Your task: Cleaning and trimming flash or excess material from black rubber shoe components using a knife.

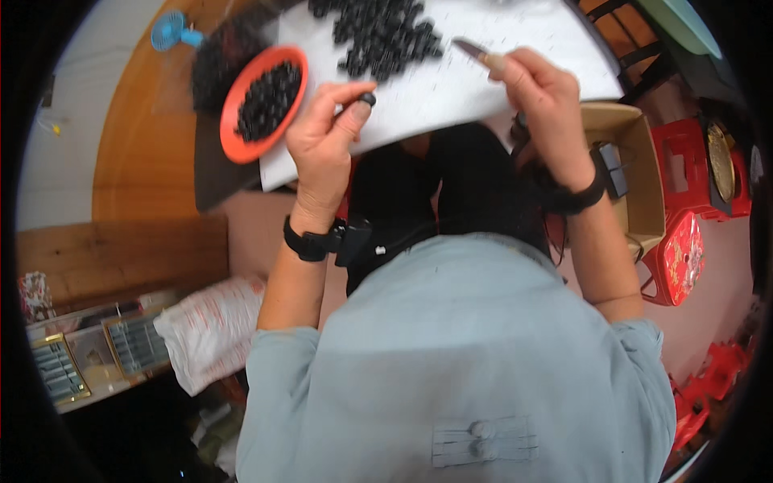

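Between the thumb and fingers of my left hand (328, 133) is a small round black part (367, 99), held above the near edge of the white table sheet (483, 97). My right hand (546, 101) grips a small knife (469, 48), its blade pointing left and away from me. A pile of small black parts (382, 36) is spread on the sheet beyond both hands. Left of my left hand stands an orange bowl (228, 129) filled with more black parts. The parts' exact kind is too small to make out.
A black bag (221, 68) and a small blue fan (171, 30) are at the far left. On my right stand a cardboard box (648, 161) and red stools (680, 258). A white sack (213, 330) lies low on the left.
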`<state>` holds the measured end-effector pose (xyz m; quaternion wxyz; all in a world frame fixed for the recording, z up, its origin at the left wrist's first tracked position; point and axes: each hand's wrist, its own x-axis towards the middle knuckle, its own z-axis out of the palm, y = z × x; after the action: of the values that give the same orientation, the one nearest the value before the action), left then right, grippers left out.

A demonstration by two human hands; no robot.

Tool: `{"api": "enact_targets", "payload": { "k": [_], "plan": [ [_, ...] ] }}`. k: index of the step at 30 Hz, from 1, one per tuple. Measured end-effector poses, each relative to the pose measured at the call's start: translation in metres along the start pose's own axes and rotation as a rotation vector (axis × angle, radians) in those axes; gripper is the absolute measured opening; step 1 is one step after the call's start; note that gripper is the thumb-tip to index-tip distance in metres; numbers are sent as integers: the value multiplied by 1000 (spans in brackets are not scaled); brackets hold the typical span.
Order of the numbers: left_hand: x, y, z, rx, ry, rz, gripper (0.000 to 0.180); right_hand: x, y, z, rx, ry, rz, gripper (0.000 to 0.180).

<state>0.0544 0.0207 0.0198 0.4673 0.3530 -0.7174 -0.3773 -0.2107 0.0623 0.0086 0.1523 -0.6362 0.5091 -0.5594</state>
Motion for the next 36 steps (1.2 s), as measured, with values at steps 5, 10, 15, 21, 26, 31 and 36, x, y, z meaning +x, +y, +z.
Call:
{"api": "enact_targets", "payload": {
  "k": [5,10,15,21,26,31,36],
  "plan": [
    [-34,16,-34,-173,10,-75,22,-6,-2,16,224,-87,73,24],
    [-39,9,-52,-331,130,-89,22,1,-13,30,193,-126,45,24],
    [-22,0,-14,-540,14,-110,22,5,-10,46,152,-154,79,26],
    [10,-19,6,-678,-111,-118,25,7,-8,42,87,-138,105,28],
    [17,-23,18,-744,-98,-186,31,9,-17,44,-178,-90,51,35],
    [18,-25,21,-799,-116,-216,33,7,-11,43,-220,-54,28,37],
    [19,-26,22,-782,-135,-211,33,6,-8,41,-234,-77,42,37]
  ]
}}
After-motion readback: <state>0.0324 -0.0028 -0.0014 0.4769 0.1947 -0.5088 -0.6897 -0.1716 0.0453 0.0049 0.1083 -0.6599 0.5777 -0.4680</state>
